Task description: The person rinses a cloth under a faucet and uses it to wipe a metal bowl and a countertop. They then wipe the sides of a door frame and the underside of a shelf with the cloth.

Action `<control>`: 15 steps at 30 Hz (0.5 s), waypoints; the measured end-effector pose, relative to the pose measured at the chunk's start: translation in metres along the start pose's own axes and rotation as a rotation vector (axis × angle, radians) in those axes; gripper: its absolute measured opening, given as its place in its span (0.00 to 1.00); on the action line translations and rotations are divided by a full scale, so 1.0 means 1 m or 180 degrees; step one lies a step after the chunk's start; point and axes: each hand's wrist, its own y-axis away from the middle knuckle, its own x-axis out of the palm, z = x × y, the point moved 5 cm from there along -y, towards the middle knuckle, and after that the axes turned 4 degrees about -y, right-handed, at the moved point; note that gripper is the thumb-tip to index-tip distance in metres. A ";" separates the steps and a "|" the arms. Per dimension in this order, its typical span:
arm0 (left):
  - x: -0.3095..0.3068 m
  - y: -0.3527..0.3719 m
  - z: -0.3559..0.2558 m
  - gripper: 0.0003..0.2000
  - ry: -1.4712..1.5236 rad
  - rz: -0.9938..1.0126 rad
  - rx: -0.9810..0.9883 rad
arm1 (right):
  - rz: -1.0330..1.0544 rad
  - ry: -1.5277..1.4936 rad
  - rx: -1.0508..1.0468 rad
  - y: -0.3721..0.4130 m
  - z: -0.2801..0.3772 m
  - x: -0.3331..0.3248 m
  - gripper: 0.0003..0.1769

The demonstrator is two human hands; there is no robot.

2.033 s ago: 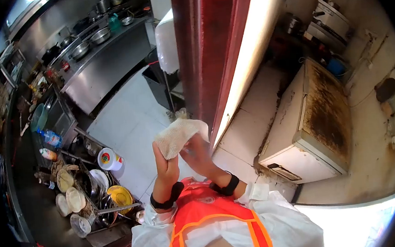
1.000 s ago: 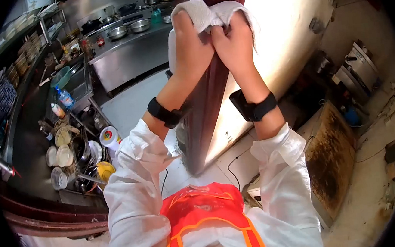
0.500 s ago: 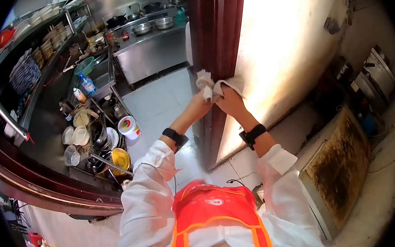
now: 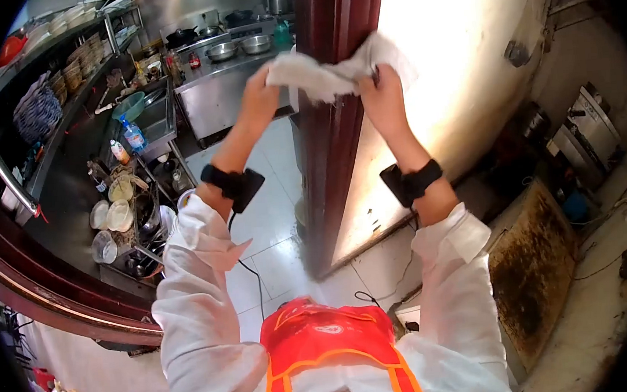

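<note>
A whitish cloth (image 4: 309,77) stretches between my two hands, slightly twisted in the middle. My left hand (image 4: 260,97) is closed on its left end, and my right hand (image 4: 382,91) grips it toward the right, where a loose part fans out above the knuckles. Behind the cloth rises a dark red door frame post (image 4: 339,142), which the cloth overlaps in this view. Both wrists carry black straps with a small black device. White sleeves and a red apron (image 4: 328,331) with orange trim show below.
Left, a steel sink counter holds a blue soap bottle (image 4: 133,135), a green basin (image 4: 130,106) and stacked bowls (image 4: 120,215). Two metal bowls (image 4: 256,44) stand on the far counter. At right are a pale wall (image 4: 457,59) and a rusty, stained panel (image 4: 533,274).
Both hands have risen and moved apart, the left going up and left, the right upward. The cloth, bunched before, is now drawn out between them.
</note>
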 end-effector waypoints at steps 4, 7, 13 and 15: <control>-0.007 -0.058 -0.035 0.17 0.0701 0.0059 0.0039 | 0.0197 0.0467 -0.0675 -0.059 0.033 -0.009 0.05; -0.012 -0.115 -0.040 0.22 0.0566 0.0051 0.0680 | 0.0213 0.0749 -0.1098 -0.103 0.052 -0.020 0.08; -0.037 -0.214 -0.078 0.14 -0.0737 -0.1612 0.2149 | -0.0548 0.1442 -0.1654 -0.190 0.085 -0.050 0.08; -0.055 -0.246 -0.098 0.20 -0.2082 -0.1672 0.0527 | -0.0916 0.1594 -0.2078 -0.207 0.105 -0.055 0.09</control>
